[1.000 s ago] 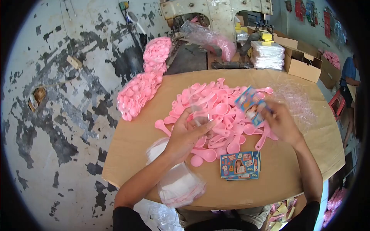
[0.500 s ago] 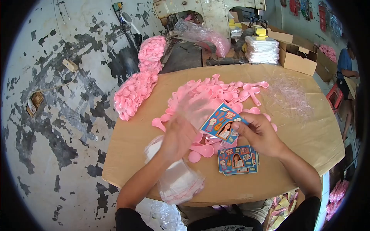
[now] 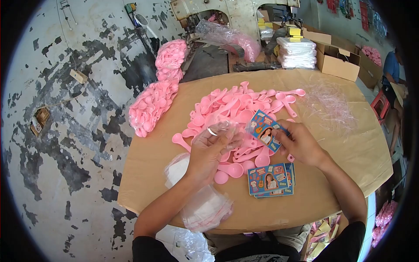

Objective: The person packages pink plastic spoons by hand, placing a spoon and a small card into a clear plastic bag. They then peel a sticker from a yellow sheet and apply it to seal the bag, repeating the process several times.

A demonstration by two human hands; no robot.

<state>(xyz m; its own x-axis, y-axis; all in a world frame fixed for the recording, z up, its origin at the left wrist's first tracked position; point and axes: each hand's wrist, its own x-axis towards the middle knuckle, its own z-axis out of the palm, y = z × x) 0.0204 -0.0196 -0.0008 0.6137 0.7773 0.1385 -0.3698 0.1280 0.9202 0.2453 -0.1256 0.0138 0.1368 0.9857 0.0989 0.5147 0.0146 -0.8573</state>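
Observation:
My right hand [image 3: 301, 142] pinches a blue printed card [image 3: 265, 129] between thumb and fingers, tilted above the heap of pink plastic measuring spoons [image 3: 227, 105]. To its left, my left hand [image 3: 209, 150], with a ring on one finger, is closed on a clear plastic bag [image 3: 231, 131]; its outline is hard to make out against the pink. Below my right hand lies a small stack of the same blue cards [image 3: 267, 181]. Beside my left forearm, a pile of flat clear bags [image 3: 205, 207] rests near the table's front edge, partly covered by the arm.
Bagged pink spoons [image 3: 152, 105] lean by the peeling wall. Loose clear strips [image 3: 331, 109] lie on the brown table [image 3: 349, 166]. Behind are stacked packets [image 3: 297, 52], a cardboard box [image 3: 336, 63] and a machine [image 3: 238, 17]. Another person [image 3: 390, 74] is at far right.
My left hand, blurred before with the clear bag spread above it, is now steadier and turned, with the bag lower. The right hand's card has shifted slightly right and tilted more steeply.

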